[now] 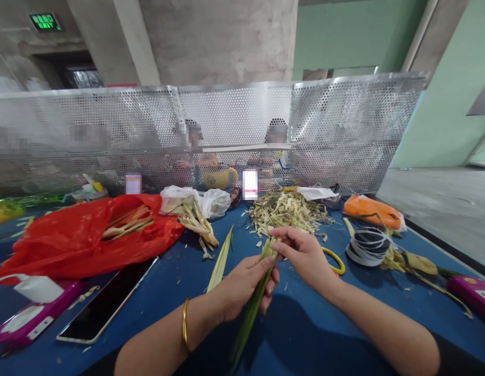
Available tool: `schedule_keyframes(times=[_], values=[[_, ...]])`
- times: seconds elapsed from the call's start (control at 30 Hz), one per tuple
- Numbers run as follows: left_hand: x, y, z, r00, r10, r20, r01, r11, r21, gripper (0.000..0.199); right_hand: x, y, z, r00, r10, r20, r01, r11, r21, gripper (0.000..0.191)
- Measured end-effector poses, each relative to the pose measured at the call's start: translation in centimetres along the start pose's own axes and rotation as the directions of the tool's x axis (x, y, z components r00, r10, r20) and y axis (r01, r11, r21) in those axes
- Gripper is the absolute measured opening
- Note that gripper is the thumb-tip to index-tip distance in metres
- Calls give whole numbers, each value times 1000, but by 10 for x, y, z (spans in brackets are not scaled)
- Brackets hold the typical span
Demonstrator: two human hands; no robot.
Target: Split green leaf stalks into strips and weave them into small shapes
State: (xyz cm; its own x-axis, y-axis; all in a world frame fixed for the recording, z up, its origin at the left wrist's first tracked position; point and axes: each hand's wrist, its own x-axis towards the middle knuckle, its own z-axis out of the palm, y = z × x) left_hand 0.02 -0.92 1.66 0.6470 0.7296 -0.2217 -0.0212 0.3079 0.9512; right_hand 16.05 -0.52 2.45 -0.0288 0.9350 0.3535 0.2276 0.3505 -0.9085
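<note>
My left hand [248,284] is wrapped round a bundle of long green leaf strips [248,326], thumb lying along the top. The bundle slants from its pale cut end, farther away, down toward the table's near edge. At that pale end my right hand [303,256] is closed, thumb and forefinger pinching the tips. Left of the hands, a loose pale-green leaf [220,263] lies on the blue table [316,329]. Behind the right hand spreads a heap of dry leaf scraps [287,209]. A yellow ring-shaped thing [338,261] shows partly from behind my right wrist.
A red plastic bag [85,235] with dry husks, a phone [109,303] and a purple power strip [36,313] lie left. On the right are a coil of white strapping [367,245] and an orange packet [373,211]. A perforated metal screen [234,115] stands behind, people beyond it.
</note>
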Motion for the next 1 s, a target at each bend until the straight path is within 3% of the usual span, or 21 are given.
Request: schedule_keyframes(times=[0.13, 0.4, 0.6, 0.87, 1.0], values=[[-1, 0, 0, 999, -33, 24, 36, 993, -109, 40, -2, 3, -2, 985, -168, -38, 159, 973, -167, 24], [-1, 0, 2, 996, -87, 35, 91, 987, -132, 50, -6, 6, 0, 980, -190, 56, 197, 959, -205, 30], [-2, 1, 2, 993, -115, 33, 118, 984, -133, 54, -5, 9, -3, 940, -309, 142, 339, 890, -306, 34], [-1, -1, 1, 997, -80, -6, 78, 985, -155, 42, -5, 9, -6, 925, -292, 245, 356, 891, -282, 35], [-2, 4, 2, 998, -65, -20, 60, 985, -164, 38, -1, 7, -8, 949, -264, 171, 292, 942, -166, 35]])
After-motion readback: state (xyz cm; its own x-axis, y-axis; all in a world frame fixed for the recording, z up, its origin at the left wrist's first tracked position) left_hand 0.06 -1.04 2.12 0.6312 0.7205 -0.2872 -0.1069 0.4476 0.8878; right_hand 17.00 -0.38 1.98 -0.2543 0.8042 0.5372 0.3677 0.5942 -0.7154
